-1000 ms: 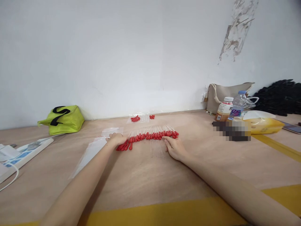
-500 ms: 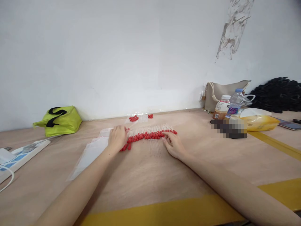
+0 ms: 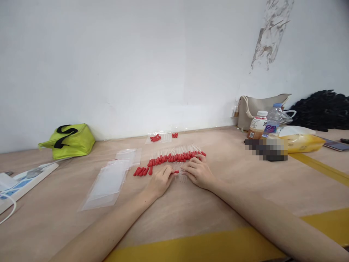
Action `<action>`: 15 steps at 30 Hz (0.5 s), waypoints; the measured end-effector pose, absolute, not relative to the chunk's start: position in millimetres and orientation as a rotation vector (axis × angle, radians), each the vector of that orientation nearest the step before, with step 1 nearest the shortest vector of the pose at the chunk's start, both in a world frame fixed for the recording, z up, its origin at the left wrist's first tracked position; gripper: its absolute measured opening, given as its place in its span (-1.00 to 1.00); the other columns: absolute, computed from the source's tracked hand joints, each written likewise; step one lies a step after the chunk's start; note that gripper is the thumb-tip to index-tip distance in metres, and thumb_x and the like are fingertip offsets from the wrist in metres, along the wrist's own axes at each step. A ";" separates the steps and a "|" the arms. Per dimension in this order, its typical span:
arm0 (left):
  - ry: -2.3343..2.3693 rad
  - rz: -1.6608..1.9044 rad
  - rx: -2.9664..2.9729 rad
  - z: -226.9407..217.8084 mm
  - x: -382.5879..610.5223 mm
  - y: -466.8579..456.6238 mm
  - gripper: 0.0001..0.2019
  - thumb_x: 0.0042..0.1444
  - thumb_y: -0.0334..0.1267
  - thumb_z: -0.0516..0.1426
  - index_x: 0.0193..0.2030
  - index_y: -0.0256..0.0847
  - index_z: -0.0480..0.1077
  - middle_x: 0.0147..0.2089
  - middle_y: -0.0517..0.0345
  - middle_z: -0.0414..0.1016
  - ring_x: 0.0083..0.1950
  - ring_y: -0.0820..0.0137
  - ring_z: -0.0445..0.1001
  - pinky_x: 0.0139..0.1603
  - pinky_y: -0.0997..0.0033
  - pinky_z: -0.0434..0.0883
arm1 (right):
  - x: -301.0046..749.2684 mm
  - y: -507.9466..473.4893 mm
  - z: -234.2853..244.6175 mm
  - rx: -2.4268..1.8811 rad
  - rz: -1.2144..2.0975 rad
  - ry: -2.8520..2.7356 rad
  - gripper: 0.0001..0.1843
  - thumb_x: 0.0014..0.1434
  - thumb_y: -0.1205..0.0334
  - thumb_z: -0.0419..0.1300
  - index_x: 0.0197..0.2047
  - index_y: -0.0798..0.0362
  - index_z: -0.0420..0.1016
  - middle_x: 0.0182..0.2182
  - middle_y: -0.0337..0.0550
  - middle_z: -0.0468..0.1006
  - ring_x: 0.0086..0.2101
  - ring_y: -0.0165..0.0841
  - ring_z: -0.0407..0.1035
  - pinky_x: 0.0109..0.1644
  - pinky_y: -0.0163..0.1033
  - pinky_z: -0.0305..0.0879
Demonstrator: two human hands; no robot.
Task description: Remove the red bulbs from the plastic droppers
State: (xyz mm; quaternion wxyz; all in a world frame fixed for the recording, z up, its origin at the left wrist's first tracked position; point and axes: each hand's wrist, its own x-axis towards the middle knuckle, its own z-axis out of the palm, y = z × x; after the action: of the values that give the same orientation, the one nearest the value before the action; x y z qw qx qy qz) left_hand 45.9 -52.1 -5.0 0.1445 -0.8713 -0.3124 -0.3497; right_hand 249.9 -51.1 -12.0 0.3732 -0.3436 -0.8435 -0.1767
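My left hand (image 3: 161, 181) pinches a small red rubber bulb (image 3: 176, 171) between thumb and fingers. Its end points at the fingertips of my right hand (image 3: 199, 172), which are closed around what looks like a thin clear glass tube, mostly hidden. Beneath both hands lie several loose clear glass tubes (image 3: 184, 179). Just beyond them runs a long row of glass droppers (image 3: 177, 157), their red bulbs towards me and their tips towards the wall. Several loose red bulbs (image 3: 142, 171) lie together left of the row.
Flat clear zip bags (image 3: 106, 182) lie at left. A bag of tubes and red bulbs (image 3: 165, 137) rests near the wall. A green pouch (image 3: 73, 140) and power strip (image 3: 27, 183) are far left; bottles (image 3: 257, 125), a tissue pack (image 3: 302, 142) and a phone (image 3: 336, 145) stand or lie right.
My left hand has come from the loose bulbs rightward and nearer, bringing a red bulb. The right hand has shifted slightly nearer and left, its fingers now closed close to the left hand.
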 end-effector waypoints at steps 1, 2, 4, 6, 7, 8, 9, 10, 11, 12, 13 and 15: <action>-0.908 -1.006 -2.494 -3.6 45.7 -52.6 -0.84 0.18 -0.21 -0.02 -0.29 -0.23 0.30 -0.33 0.12 0.43 -0.29 0.41 0.40 -0.27 0.42 0.31 | 249.8 -50.8 -12.5 -0.879 -0.459 -2.168 -0.77 0.19 0.14 0.02 -0.21 -0.06 0.48 -0.44 -0.22 0.48 -0.31 -0.38 0.23 0.02 -0.09 -0.09; -0.906 -0.997 -2.474 -2.1 45.3 -53.2 -0.84 0.16 -0.20 0.00 -0.24 -0.22 0.32 -0.29 0.10 0.45 -0.24 0.38 0.39 -0.23 0.38 0.30 | 249.8 -50.9 -12.5 -0.876 -0.461 -2.174 -0.77 0.19 0.15 0.02 -0.21 -0.06 0.48 -0.46 -0.22 0.47 -0.33 -0.40 0.22 0.01 -0.10 -0.09; -0.879 -0.969 -2.436 0.1 44.0 -54.0 -0.83 0.13 -0.20 0.04 -0.18 -0.18 0.36 -0.20 0.11 0.47 -0.15 0.33 0.36 -0.13 0.29 0.25 | 249.8 -51.9 -11.8 -0.862 -0.461 -2.178 -0.77 0.20 0.15 0.01 -0.22 -0.06 0.48 -0.47 -0.24 0.46 -0.35 -0.41 0.21 -0.01 -0.11 -0.09; -0.843 -0.948 -2.431 1.1 42.8 -54.5 -0.85 0.13 -0.22 0.05 -0.20 -0.14 0.39 -0.20 0.15 0.49 -0.13 0.33 0.35 -0.07 0.25 0.20 | 249.7 -53.6 -10.8 -0.841 -0.464 -2.187 -0.77 0.20 0.16 0.01 -0.26 -0.06 0.48 -0.49 -0.25 0.46 -0.36 -0.41 0.19 -0.02 -0.11 -0.10; -0.838 -0.940 -2.436 1.3 42.3 -54.7 -0.87 0.13 -0.23 0.05 -0.24 -0.14 0.40 -0.23 0.18 0.50 -0.15 0.35 0.36 -0.06 0.24 0.18 | 249.6 -54.6 -10.4 -0.829 -0.470 -2.193 -0.78 0.20 0.16 0.01 -0.28 -0.06 0.48 -0.50 -0.25 0.46 -0.36 -0.41 0.19 -0.02 -0.11 -0.11; -0.841 -0.930 -2.443 1.4 42.0 -55.1 -0.88 0.13 -0.24 0.05 -0.27 -0.14 0.40 -0.27 0.19 0.51 -0.18 0.37 0.36 -0.05 0.23 0.17 | 249.3 -55.7 -10.2 -0.820 -0.478 -2.200 -0.78 0.19 0.17 0.01 -0.30 -0.06 0.48 -0.51 -0.26 0.45 -0.36 -0.41 0.18 -0.02 -0.11 -0.11; -0.849 -0.917 -2.453 1.5 41.9 -55.6 -0.87 0.14 -0.24 0.04 -0.30 -0.16 0.40 -0.31 0.20 0.50 -0.20 0.38 0.37 -0.04 0.22 0.15 | 248.9 -56.8 -10.2 -0.813 -0.487 -2.207 -0.78 0.19 0.17 0.01 -0.32 -0.05 0.48 -0.52 -0.26 0.45 -0.37 -0.41 0.17 -0.02 -0.11 -0.12; -0.859 -0.901 -2.463 1.6 41.9 -56.2 -0.86 0.14 -0.25 0.04 -0.33 -0.17 0.40 -0.34 0.20 0.50 -0.21 0.39 0.37 -0.02 0.21 0.14 | 248.6 -57.8 -10.2 -0.811 -0.495 -2.214 -0.78 0.19 0.18 0.01 -0.33 -0.05 0.48 -0.54 -0.27 0.44 -0.37 -0.41 0.17 -0.01 -0.11 -0.13; -0.868 -0.887 -2.469 1.8 42.0 -56.7 -0.85 0.15 -0.25 0.03 -0.36 -0.18 0.39 -0.36 0.20 0.49 -0.22 0.39 0.37 -0.01 0.20 0.13 | 248.3 -58.9 -10.2 -0.812 -0.500 -2.217 -0.78 0.19 0.19 0.01 -0.34 -0.05 0.48 -0.55 -0.27 0.44 -0.38 -0.42 0.17 -0.01 -0.11 -0.14; -0.876 -0.875 -2.474 2.0 41.8 -57.2 -0.84 0.15 -0.26 0.02 -0.38 -0.19 0.38 -0.38 0.20 0.48 -0.23 0.39 0.37 -0.01 0.19 0.13 | 248.2 -59.8 -10.3 -0.812 -0.503 -2.219 -0.78 0.19 0.20 0.01 -0.34 -0.05 0.48 -0.56 -0.28 0.43 -0.38 -0.42 0.16 0.00 -0.12 -0.14; -0.881 -0.866 -2.479 2.1 41.4 -57.5 -0.82 0.16 -0.26 0.01 -0.40 -0.20 0.37 -0.40 0.19 0.47 -0.24 0.39 0.36 0.00 0.19 0.12 | 248.6 -60.5 -10.2 -0.811 -0.503 -2.220 -0.77 0.19 0.20 0.00 -0.35 -0.05 0.48 -0.57 -0.28 0.43 -0.38 -0.42 0.16 0.00 -0.12 -0.15; -0.895 -0.857 -2.496 1.8 38.4 -57.5 -0.81 0.16 -0.28 0.00 -0.42 -0.21 0.37 -0.39 0.18 0.46 -0.24 0.39 0.36 -0.01 0.19 0.13 | 250.9 -61.1 -9.8 -0.813 -0.496 -2.219 -0.77 0.19 0.20 0.00 -0.35 -0.05 0.49 -0.58 -0.28 0.43 -0.38 -0.42 0.17 0.00 -0.12 -0.14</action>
State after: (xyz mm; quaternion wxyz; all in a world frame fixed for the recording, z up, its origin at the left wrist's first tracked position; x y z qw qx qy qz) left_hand 38.4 -57.5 1.8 0.1767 -0.8816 -0.3162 -0.3026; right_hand 250.9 -61.1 -9.8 0.3553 -0.3146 -0.8590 -0.1921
